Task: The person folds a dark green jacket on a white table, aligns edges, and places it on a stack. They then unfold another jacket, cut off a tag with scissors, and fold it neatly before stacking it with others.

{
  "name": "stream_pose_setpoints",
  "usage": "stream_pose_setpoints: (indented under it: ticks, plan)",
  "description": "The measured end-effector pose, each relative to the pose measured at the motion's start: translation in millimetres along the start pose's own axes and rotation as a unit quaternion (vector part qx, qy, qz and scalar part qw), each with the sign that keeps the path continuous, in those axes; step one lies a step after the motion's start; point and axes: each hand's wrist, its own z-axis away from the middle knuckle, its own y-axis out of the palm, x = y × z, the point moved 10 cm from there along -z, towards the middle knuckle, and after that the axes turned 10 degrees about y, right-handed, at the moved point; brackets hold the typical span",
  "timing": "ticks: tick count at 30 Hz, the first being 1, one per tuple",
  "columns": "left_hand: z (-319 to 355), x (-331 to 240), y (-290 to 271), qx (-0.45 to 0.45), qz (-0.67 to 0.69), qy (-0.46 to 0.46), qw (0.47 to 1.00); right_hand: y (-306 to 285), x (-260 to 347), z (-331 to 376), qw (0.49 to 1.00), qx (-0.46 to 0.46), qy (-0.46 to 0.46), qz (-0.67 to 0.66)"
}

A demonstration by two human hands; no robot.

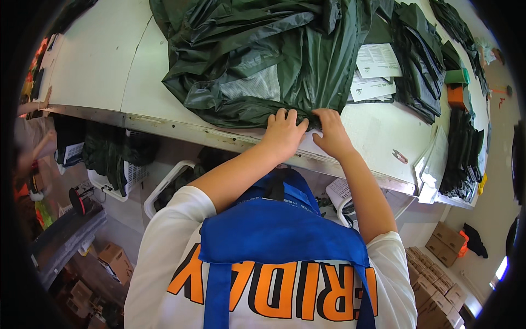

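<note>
Both hands, left hand (284, 131) and right hand (331, 133), clamp fingers on the near hem of the crumpled dark green nylon garment (257, 55), pinning it flat against the white worktable (98, 60).

Both bare forearms reach forward from the lower edge, converging. Left hand (284, 131) palm down, fingers curled forward, knuckles up. Right hand (331, 133) just beside it, palm down, fingers bent and pressed flat, thumbs nearly touching.
</note>
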Motion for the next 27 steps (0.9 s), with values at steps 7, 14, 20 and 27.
stream_pose_setpoints:
  ticks: [7, 14, 20, 27]
  plan:
    - [-6.6, 9.5, 15.0, 0.006, 0.001, -0.071, 0.997, -1.2, -14.8, -0.5, 0.993, 0.026, 0.106, 0.038]
    - [4.9, 16.9, 1.2, -0.004, 0.15, -0.145, 0.978, 20.9, -30.5, 9.4, 0.925, 0.133, 0.212, -0.286]
    - [10.6, 17.5, -4.6, -0.026, 0.201, -0.128, 0.971, 14.6, -26.3, 17.7, 0.923, 0.139, 0.192, -0.304]
    - [16.7, 24.5, -2.0, 0.001, 0.233, -0.142, 0.962, 10.3, -11.8, 20.4, 0.922, 0.124, 0.15, -0.333]
